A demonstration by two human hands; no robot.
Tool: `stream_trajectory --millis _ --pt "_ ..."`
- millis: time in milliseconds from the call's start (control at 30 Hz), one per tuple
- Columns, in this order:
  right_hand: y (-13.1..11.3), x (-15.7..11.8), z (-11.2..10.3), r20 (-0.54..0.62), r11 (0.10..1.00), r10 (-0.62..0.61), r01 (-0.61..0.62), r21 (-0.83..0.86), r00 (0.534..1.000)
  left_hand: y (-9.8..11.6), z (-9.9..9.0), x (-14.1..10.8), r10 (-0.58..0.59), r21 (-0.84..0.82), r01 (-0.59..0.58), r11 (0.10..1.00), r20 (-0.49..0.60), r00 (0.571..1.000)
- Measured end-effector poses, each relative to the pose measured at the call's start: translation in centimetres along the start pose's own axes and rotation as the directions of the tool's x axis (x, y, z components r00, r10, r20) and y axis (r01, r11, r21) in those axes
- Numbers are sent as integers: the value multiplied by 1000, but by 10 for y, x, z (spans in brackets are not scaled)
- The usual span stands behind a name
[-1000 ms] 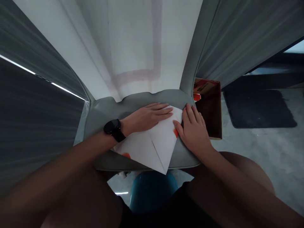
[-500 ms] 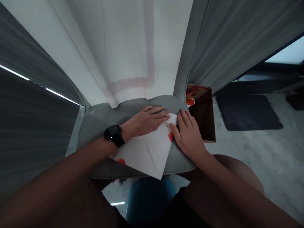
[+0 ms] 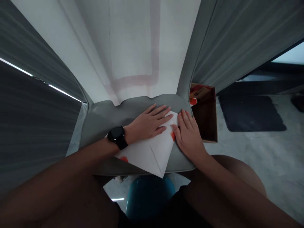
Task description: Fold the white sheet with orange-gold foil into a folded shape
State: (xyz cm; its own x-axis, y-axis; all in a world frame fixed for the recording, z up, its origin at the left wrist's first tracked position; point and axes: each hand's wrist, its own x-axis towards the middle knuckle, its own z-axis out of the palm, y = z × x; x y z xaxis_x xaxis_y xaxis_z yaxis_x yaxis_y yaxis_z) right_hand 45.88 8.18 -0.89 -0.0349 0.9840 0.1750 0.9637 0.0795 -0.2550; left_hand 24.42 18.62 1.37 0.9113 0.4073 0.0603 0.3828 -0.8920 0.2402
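A folded sheet of white paper (image 3: 152, 155) with orange-red patches lies on the grey chair seat (image 3: 99, 117), one pointed corner reaching past the seat's front edge. My left hand (image 3: 150, 122) rests flat across its upper part, fingers spread and palm down. At the paper's right edge is my right hand (image 3: 190, 133), its fingers stretched out on the seat and its thumb touching the paper near an orange patch. A crease runs down the paper toward the near corner. Part of the sheet is hidden under my left hand.
White cloth with a pale pink band (image 3: 133, 80) hangs over the chair back. An open cardboard box (image 3: 204, 114) stands on the floor right of the chair, and a dark mat (image 3: 251, 114) lies beyond it. A teal stool (image 3: 149, 196) is below, between my legs.
The fingers of my left hand have spread wider, and its thumb now shows apart on the paper. My right hand stays by the paper's edge. The whole view has shifted slightly.
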Motion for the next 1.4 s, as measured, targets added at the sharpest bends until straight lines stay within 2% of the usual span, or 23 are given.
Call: stream_trajectory --millis 233,400,700,867,967,1067,1100,1133,1167,1200,1267,1300,1333,1367,1400 --pt "4 2 3 -1 998 -19 19 66 1000 -10 -8 2 21 -50 -18 999 54 998" --pt "2 2 2 -14 999 -26 26 44 1000 -21 -5 3 44 -89 -39 995 51 998" --pt "-3 0 1 27 1000 -16 17 -13 1000 -13 -5 -1 27 12 -27 1000 70 997" --pt "-6 -1 3 16 1000 -5 5 -3 1000 -16 -5 1 16 -80 -11 997 68 998" --pt "-5 2 3 20 1000 4 -4 14 1000 -17 -22 4 13 -246 2 969 60 998" --pt "-1 8 0 -18 997 12 -10 70 1000 -6 -58 -5 -81 -376 25 926 -135 987" --pt "1 11 -2 -43 995 11 -7 99 999 0 -71 -15 -156 -387 55 920 -237 959" --pt "3 13 -3 -70 992 4 6 128 998 8 -82 -28 -241 -383 102 918 -335 911" --pt "4 15 -4 -94 988 -15 30 155 995 16 -90 -44 -335 -375 172 911 -430 838" --pt "5 17 -5 -113 983 -47 66 174 993 23 -93 -64 -429 -359 266 895 -528 733" --pt "8 20 -4 -123 972 -128 150 182 984 34 -87 -109 -566 -355 464 812 -676 472" --pt "9 21 -3 -113 967 -167 186 175 979 38 -77 -131 -637 -395 563 726 -696 332" --pt "10 21 -1 -95 963 -202 215 163 975 40 -65 -151 -690 -433 630 645 -683 237" --pt "12 22 2 -72 960 -229 237 150 971 41 -51 -168 -751 -465 674 574 -627 207" --pt "13 21 4 -50 958 -249 253 137 967 42 -38 -182 -795 -476 698 535 -563 225"
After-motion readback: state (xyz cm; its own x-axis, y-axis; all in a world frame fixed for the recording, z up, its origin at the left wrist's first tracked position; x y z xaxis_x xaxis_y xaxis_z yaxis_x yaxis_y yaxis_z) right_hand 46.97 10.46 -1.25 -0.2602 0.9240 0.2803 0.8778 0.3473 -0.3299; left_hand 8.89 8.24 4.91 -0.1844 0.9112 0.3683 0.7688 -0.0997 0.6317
